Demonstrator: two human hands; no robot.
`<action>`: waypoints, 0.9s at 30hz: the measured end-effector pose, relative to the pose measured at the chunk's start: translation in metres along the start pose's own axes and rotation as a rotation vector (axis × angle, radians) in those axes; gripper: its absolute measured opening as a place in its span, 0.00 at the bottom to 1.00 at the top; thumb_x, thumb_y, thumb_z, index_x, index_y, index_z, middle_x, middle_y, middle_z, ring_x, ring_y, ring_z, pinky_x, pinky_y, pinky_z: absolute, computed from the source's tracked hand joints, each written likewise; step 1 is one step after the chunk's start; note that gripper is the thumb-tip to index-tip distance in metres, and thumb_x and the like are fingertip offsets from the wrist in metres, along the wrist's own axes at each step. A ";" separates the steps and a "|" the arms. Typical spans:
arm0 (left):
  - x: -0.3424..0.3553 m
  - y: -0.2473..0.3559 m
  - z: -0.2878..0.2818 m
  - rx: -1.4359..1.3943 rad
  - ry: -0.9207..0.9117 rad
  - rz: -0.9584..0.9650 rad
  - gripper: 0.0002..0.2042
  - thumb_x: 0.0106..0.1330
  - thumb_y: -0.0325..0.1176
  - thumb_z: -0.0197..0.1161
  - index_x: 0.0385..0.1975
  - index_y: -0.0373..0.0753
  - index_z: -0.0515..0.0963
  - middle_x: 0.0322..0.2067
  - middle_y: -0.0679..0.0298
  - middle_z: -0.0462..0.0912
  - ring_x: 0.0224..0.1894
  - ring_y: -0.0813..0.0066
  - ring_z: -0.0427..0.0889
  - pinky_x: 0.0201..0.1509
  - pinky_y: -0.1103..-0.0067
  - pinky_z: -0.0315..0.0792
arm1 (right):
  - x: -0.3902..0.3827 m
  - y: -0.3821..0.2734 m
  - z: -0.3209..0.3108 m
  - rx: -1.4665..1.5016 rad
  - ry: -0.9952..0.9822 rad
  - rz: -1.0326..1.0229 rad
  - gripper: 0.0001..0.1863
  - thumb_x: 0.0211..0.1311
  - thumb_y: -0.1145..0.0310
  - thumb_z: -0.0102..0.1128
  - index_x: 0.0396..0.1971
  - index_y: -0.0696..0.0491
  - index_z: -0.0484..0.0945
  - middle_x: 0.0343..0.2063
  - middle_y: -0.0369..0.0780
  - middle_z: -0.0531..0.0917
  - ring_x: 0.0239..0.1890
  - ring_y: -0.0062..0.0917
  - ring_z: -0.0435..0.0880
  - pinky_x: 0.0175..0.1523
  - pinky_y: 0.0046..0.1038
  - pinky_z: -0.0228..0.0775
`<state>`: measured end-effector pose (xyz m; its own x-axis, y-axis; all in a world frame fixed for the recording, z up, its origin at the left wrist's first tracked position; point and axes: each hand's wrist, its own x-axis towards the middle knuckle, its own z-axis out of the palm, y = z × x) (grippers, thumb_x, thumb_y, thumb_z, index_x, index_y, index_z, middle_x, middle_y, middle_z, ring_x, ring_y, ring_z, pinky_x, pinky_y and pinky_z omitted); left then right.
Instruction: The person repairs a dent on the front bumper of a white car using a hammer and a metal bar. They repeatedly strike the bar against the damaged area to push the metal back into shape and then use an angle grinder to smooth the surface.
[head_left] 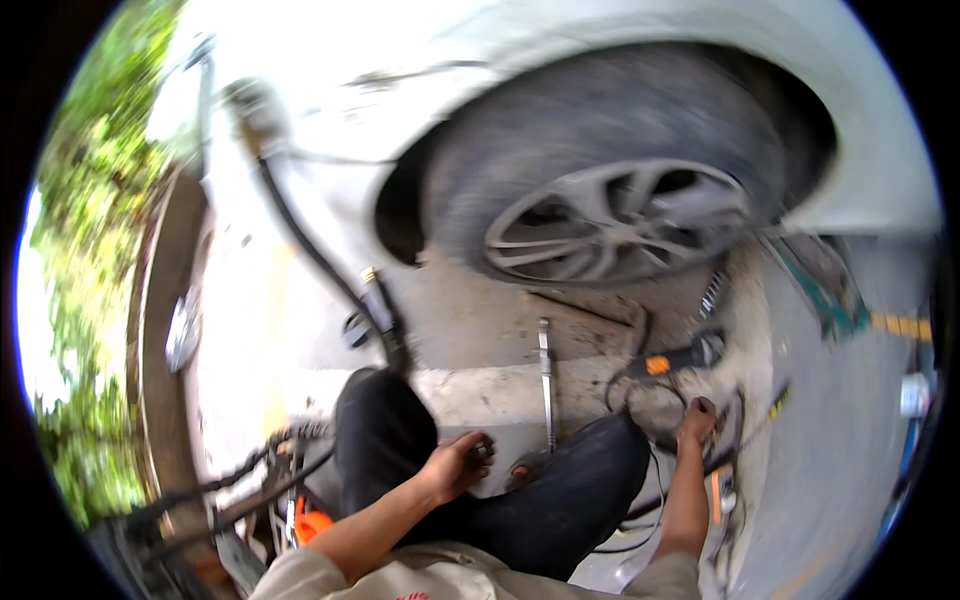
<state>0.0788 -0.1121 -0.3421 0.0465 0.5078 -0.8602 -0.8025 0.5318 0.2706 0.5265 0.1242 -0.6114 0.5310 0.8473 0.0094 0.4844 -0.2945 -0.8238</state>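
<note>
My left hand [455, 465] is closed around small dark objects [478, 450] above my lap, their kind unclear. My right hand [697, 420] is closed at the right of my knee, beside dark cables and tools; whatever is in its fingers is hidden. A white car's wheel [615, 215], with tire and alloy rim, is in front of me. Below it are a long silver wrench [546, 370], a dark bent bar [580, 310], a coiled spring-like part [712, 295] and a black-and-orange power tool [680, 355].
A black hose [305, 240] runs from a fitting down to the ground by my left knee. A green jack-like tool [830, 300] lies at the right. Orange and dark equipment [312, 527] sits at my lower left. A brown low edge [165, 330] borders greenery at the left.
</note>
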 end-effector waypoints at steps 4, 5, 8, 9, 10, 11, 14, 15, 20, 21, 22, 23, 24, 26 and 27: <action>-0.034 0.000 0.027 -0.204 -0.138 0.073 0.17 0.72 0.48 0.49 0.35 0.38 0.73 0.31 0.65 0.74 0.31 0.73 0.72 0.35 0.78 0.67 | -0.129 -0.319 -0.017 0.373 -0.723 -0.294 0.04 0.63 0.75 0.57 0.35 0.58 0.75 0.30 0.33 0.75 0.31 0.15 0.70 0.37 0.17 0.65; -0.040 0.004 0.032 -0.267 -0.207 0.110 0.20 0.71 0.52 0.48 0.35 0.38 0.73 0.30 0.64 0.73 0.31 0.73 0.72 0.36 0.78 0.67 | -0.166 -0.367 -0.023 0.432 -0.908 -0.474 0.03 0.60 0.78 0.59 0.33 0.58 0.75 0.29 0.35 0.75 0.31 0.17 0.71 0.38 0.19 0.65; -0.063 0.018 0.036 -0.353 -0.237 0.201 0.26 0.70 0.60 0.41 0.38 0.41 0.73 0.31 0.67 0.74 0.32 0.77 0.72 0.36 0.80 0.67 | -0.259 -0.446 -0.030 0.434 -1.420 -0.958 0.07 0.46 0.79 0.67 0.26 0.57 0.78 0.30 0.41 0.78 0.31 0.33 0.75 0.39 0.29 0.68; -0.080 0.025 0.038 -0.459 -0.216 0.251 0.23 0.70 0.58 0.43 0.39 0.42 0.73 0.30 0.69 0.73 0.29 0.78 0.71 0.33 0.81 0.66 | -0.284 -0.457 -0.023 0.424 -1.498 -1.160 0.09 0.44 0.77 0.69 0.28 0.56 0.79 0.32 0.41 0.78 0.34 0.34 0.75 0.41 0.30 0.68; -0.094 0.027 0.033 -0.562 -0.197 0.301 0.21 0.71 0.56 0.46 0.40 0.43 0.73 0.29 0.70 0.72 0.27 0.80 0.70 0.29 0.83 0.65 | -0.306 -0.468 -0.015 0.425 -1.563 -1.366 0.11 0.43 0.75 0.70 0.29 0.55 0.80 0.33 0.40 0.78 0.36 0.35 0.75 0.42 0.32 0.67; -0.099 0.018 0.014 -0.551 -0.200 0.398 0.17 0.71 0.52 0.48 0.39 0.44 0.73 0.27 0.72 0.71 0.24 0.83 0.68 0.25 0.85 0.61 | -0.323 -0.481 -0.013 0.427 -1.617 -1.396 0.13 0.43 0.74 0.71 0.32 0.55 0.80 0.34 0.41 0.77 0.38 0.35 0.74 0.43 0.32 0.67; -0.129 -0.008 -0.055 -0.651 -0.114 0.492 0.09 0.69 0.42 0.56 0.35 0.45 0.71 0.25 0.75 0.68 0.16 0.89 0.57 0.16 0.90 0.47 | -0.340 -0.505 0.002 0.393 -1.714 -1.482 0.18 0.45 0.73 0.69 0.38 0.55 0.78 0.37 0.43 0.76 0.41 0.39 0.73 0.46 0.35 0.67; -0.141 -0.018 -0.083 -0.674 0.008 0.538 0.08 0.68 0.41 0.57 0.34 0.44 0.72 0.25 0.75 0.68 0.15 0.89 0.57 0.16 0.90 0.48 | -0.338 -0.509 0.009 0.348 -1.731 -1.463 0.16 0.46 0.74 0.68 0.38 0.56 0.78 0.36 0.44 0.76 0.40 0.39 0.74 0.45 0.35 0.67; -0.126 -0.114 -0.323 -0.694 1.156 0.727 0.07 0.65 0.36 0.56 0.31 0.41 0.74 0.23 0.69 0.72 0.21 0.81 0.69 0.20 0.83 0.64 | -0.306 -0.500 0.044 0.049 -1.704 -1.126 0.11 0.51 0.81 0.59 0.37 0.61 0.76 0.32 0.44 0.76 0.32 0.32 0.77 0.39 0.27 0.70; -0.118 -0.150 -0.385 -0.492 1.379 0.672 0.08 0.66 0.37 0.55 0.35 0.38 0.75 0.25 0.67 0.75 0.23 0.79 0.72 0.23 0.80 0.67 | -0.296 -0.496 0.048 0.011 -1.688 -1.095 0.11 0.52 0.81 0.58 0.37 0.61 0.76 0.31 0.43 0.77 0.32 0.31 0.78 0.39 0.27 0.70; -0.117 -0.166 -0.422 -0.293 1.570 0.639 0.10 0.64 0.36 0.57 0.35 0.34 0.77 0.26 0.63 0.78 0.25 0.77 0.76 0.27 0.77 0.71 | -0.284 -0.489 0.052 -0.037 -1.650 -1.056 0.10 0.52 0.81 0.58 0.37 0.61 0.75 0.31 0.43 0.77 0.32 0.30 0.78 0.39 0.27 0.70; -0.127 -0.182 -0.456 0.204 1.610 0.631 0.11 0.61 0.34 0.58 0.32 0.31 0.80 0.26 0.58 0.82 0.28 0.73 0.80 0.32 0.73 0.73 | -0.267 -0.481 0.055 -0.072 -1.610 -1.024 0.10 0.53 0.80 0.58 0.38 0.61 0.76 0.29 0.42 0.77 0.31 0.29 0.77 0.39 0.26 0.70; -0.153 -0.226 -0.505 0.316 1.852 0.464 0.11 0.60 0.33 0.57 0.29 0.31 0.81 0.26 0.56 0.83 0.32 0.69 0.82 0.36 0.69 0.73 | -0.248 -0.476 0.062 -0.087 -1.619 -1.005 0.11 0.54 0.79 0.58 0.39 0.60 0.76 0.29 0.41 0.78 0.30 0.26 0.77 0.38 0.25 0.69; -0.170 -0.230 -0.538 0.316 1.603 0.710 0.12 0.61 0.33 0.56 0.40 0.36 0.80 0.31 0.57 0.84 0.36 0.69 0.81 0.41 0.67 0.72 | -0.207 -0.457 0.064 -0.142 -1.474 -0.778 0.11 0.57 0.76 0.60 0.41 0.59 0.77 0.29 0.39 0.79 0.29 0.23 0.77 0.37 0.25 0.69; -0.196 -0.250 -0.556 0.548 1.328 0.720 0.12 0.60 0.33 0.57 0.40 0.32 0.78 0.30 0.56 0.82 0.35 0.63 0.80 0.42 0.67 0.73 | -0.188 -0.453 0.063 -0.165 -1.446 -0.734 0.12 0.58 0.73 0.61 0.41 0.58 0.77 0.29 0.39 0.79 0.30 0.22 0.77 0.37 0.24 0.69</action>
<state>-0.0609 -0.7218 -0.4813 -0.9868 -0.0161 -0.1611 -0.1151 0.7692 0.6285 0.1639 0.1260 -0.2757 -0.8464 0.4765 -0.2376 0.4403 0.3754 -0.8156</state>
